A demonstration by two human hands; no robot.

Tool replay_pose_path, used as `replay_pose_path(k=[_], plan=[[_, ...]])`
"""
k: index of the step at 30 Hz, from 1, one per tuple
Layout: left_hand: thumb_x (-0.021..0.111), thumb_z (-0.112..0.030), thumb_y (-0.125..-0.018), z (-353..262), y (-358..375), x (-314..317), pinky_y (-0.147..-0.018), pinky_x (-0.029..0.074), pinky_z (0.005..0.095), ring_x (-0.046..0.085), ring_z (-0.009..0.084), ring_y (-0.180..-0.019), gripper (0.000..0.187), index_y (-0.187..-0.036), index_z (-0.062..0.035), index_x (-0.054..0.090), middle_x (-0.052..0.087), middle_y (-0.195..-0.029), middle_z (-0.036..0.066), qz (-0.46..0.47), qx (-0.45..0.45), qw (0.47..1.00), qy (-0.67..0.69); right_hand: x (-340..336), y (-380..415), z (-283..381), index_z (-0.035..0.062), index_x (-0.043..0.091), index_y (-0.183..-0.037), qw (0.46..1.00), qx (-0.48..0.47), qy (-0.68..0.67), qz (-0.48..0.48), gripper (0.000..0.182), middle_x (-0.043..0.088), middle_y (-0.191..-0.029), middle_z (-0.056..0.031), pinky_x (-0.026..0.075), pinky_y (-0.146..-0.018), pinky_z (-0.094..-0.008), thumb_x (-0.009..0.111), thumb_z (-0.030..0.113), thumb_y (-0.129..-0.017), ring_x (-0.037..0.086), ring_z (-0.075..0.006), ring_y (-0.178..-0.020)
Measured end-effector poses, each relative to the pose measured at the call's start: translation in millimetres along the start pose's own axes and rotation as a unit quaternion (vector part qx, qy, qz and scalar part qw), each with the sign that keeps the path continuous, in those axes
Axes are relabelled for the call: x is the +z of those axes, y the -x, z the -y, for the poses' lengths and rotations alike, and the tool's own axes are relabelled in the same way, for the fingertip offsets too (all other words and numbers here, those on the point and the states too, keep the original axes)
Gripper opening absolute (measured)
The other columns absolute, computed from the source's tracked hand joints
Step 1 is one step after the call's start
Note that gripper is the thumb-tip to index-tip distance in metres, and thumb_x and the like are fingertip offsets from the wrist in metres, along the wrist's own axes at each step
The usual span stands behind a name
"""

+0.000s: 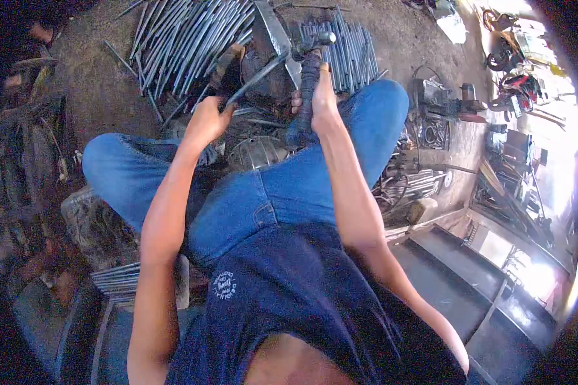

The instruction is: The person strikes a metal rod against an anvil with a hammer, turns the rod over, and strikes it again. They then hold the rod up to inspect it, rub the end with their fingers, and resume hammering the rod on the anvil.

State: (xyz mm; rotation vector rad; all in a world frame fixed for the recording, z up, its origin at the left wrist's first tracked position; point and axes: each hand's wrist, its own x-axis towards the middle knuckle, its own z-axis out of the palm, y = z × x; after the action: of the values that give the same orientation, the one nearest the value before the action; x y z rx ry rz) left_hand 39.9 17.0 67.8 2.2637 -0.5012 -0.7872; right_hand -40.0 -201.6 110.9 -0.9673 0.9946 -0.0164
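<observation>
While the person is sitting low with both knees spread, the work is happening between the legs: a thin metal rod (257, 76) is lying at a slant across a dark block (263, 61) on the ground. The left hand (207, 120) is closing around the lower end of this rod and holding it in place. The right hand (318, 96) is gripping the dark, ribbed handle of a hammer (309, 58), with the fingers wrapped fully around it; the metal head of the hammer is standing just above the far end of the rod, near the block.

Judging how far the work is along is possible only roughly. Two groups of similar rods are lying on the dirt floor (96, 83): a large loose pile (186, 32) beyond the left knee, and a tidier row (353, 54) beyond the right knee. It seems that one group is already treated and the other is waiting, but I cannot tell which one is which. The rod in the hand looks a little bent, so probably it is not finished yet.

Around the person, more things are lying. A round metal part (257, 153) is resting under the thighs, a stack of flat metal pieces (119, 281) is sitting beside the left hip, and tools and scrap (436, 109) are spreading along the right side toward the bright doorway.
</observation>
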Motion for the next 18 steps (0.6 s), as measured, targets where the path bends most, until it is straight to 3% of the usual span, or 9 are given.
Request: replay_pose_path(k=[3, 9, 11, 12, 16, 18], plan=[[0.06, -0.028, -0.085, -12.2, 0.0, 0.4, -0.079, 0.045, 0.0472, 0.059, 0.0445, -0.091, 0.038, -0.097, 0.0078, 0.062, 0.06, -0.087, 0.032, -0.038, -0.009, 0.999, -0.018, -11.4, 7.8, -8.8, 0.0083, 0.047, -0.076, 0.997, -0.015, 0.053, -0.049, 0.057, 0.047, -0.056, -0.0054, 0.042, -0.041, -0.0313, 0.035, 0.063, -0.09, 0.047, -0.0162, -0.043], [0.056, -0.029, -0.087, -6.8, -5.5, 3.3, -0.079, 0.046, 0.045, 0.06, 0.0436, -0.09, 0.035, -0.101, 0.0021, 0.064, 0.062, -0.089, 0.029, -0.015, -0.018, 1.0, 0.011, -9.6, 9.3, -24.0, 0.0057, 0.052, -0.075, 0.987, 0.021, 0.116, -0.109, 0.057, 0.048, -0.056, -0.0057, 0.04, -0.042, -0.0327, 0.041, 0.06, -0.09, 0.047, -0.0172, -0.043], [0.054, -0.03, -0.088, 8.7, -13.1, 14.3, -0.078, 0.046, 0.0452, 0.06, 0.0432, -0.09, 0.034, -0.101, 0.0, 0.065, 0.063, -0.089, 0.028, -0.02, 0.024, 0.999, 0.032, -11.2, 5.8, -27.3, 0.0048, 0.054, -0.078, 0.986, 0.022, 0.125, -0.109, 0.057, 0.049, -0.056, -0.0058, 0.04, -0.042, -0.0331, 0.041, 0.059, -0.09, 0.047, -0.0176, -0.044], [0.056, -0.035, -0.089, 4.8, -11.5, 8.4, -0.083, 0.047, 0.0431, 0.061, 0.0399, -0.097, 0.041, -0.109, 0.0, 0.063, 0.064, -0.097, 0.026, 0.022, -0.003, 1.0, 0.011, -12.7, 5.0, -27.0, 0.0051, 0.054, -0.078, 0.988, 0.015, 0.122, -0.094, 0.057, 0.049, -0.057, -0.0057, 0.04, -0.043, -0.0329, 0.04, 0.059, -0.09, 0.048, -0.0175, -0.044], [0.058, -0.031, -0.087, -5.8, -2.9, 2.5, -0.081, 0.047, 0.0443, 0.061, 0.0421, -0.092, 0.037, -0.101, 0.0016, 0.065, 0.063, -0.091, 0.028, -0.028, -0.016, 0.999, -0.023, -15.0, 11.5, -3.7, 0.0022, 0.058, -0.073, 0.996, 0.018, 0.077, -0.048, 0.062, 0.055, -0.057, -0.0092, 0.042, -0.043, -0.0339, 0.046, 0.062, -0.086, 0.051, -0.0191, -0.045], [0.058, -0.031, -0.087, 7.1, -11.3, 9.4, -0.081, 0.047, 0.0441, 0.061, 0.0418, -0.091, 0.037, -0.102, 0.0013, 0.065, 0.063, -0.091, 0.028, -0.033, 0.012, 0.999, -0.006, -6.8, 28.5, 32.1, 0.0052, 0.06, -0.071, 0.993, -0.045, 0.089, -0.063, 0.064, 0.054, -0.055, -0.0066, 0.043, -0.043, -0.0328, 0.041, 0.064, -0.088, 0.051, -0.0179, -0.043]])
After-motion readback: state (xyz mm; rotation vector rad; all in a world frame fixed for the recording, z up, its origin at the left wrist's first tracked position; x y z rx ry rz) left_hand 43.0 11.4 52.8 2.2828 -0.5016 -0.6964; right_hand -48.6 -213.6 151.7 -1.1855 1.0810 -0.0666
